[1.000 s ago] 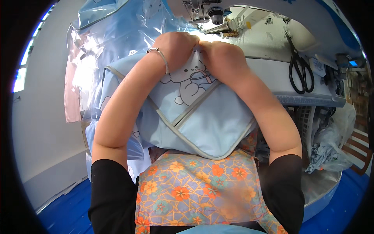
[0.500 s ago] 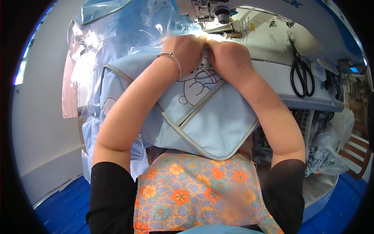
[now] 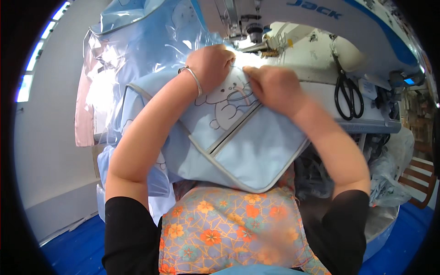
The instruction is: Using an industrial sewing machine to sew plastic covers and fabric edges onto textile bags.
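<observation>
A light blue fabric piece with grey binding, a slit-like grey-edged opening and a printed cartoon animal drapes over the table edge and my lap. My left hand is closed on its far edge, close to the sewing machine's needle area. My right hand is curled at the same edge, a little to the right, thumb and forefinger together on the fabric. Its other fingertips are tucked out of sight. A bright lamp glare washes out the edge between the hands.
Black-handled scissors lie on the machine bed at right. Clear plastic and more blue fabric are heaped at left. A plastic bag stands below the table at right, near a brown slatted chair.
My hands, together before, are now apart: the right has moved right and nearer to me, the left slightly left. More of the printed animal shows between them.
</observation>
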{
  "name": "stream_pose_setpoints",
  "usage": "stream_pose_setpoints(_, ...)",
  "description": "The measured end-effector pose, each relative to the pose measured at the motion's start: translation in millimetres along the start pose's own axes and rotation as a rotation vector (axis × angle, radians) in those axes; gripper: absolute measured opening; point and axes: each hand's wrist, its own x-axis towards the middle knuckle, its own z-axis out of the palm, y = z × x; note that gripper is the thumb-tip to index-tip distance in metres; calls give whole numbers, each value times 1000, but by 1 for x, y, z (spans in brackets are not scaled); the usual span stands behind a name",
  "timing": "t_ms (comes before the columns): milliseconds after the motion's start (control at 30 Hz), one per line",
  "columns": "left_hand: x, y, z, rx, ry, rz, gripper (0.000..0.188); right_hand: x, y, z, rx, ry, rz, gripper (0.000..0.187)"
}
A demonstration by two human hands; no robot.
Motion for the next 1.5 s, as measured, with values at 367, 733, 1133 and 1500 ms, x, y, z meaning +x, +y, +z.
stream_pose_setpoints(367,-5,32,-7,194,-171,27,18,8,-21,15,1,87,152,5)
stream_pose_setpoints(733,11,17,-9,194,-206,-28,15,15,-21,27,-53,125,188,7)
stream_pose_setpoints(1133,2,7,-28,91,-332,11,19,29,-31,29,-27,72,245,10)
stream_pose_setpoints(1500,-219,48,-29,-353,158,-374,66,28,-20,32,-74,112,244,22)
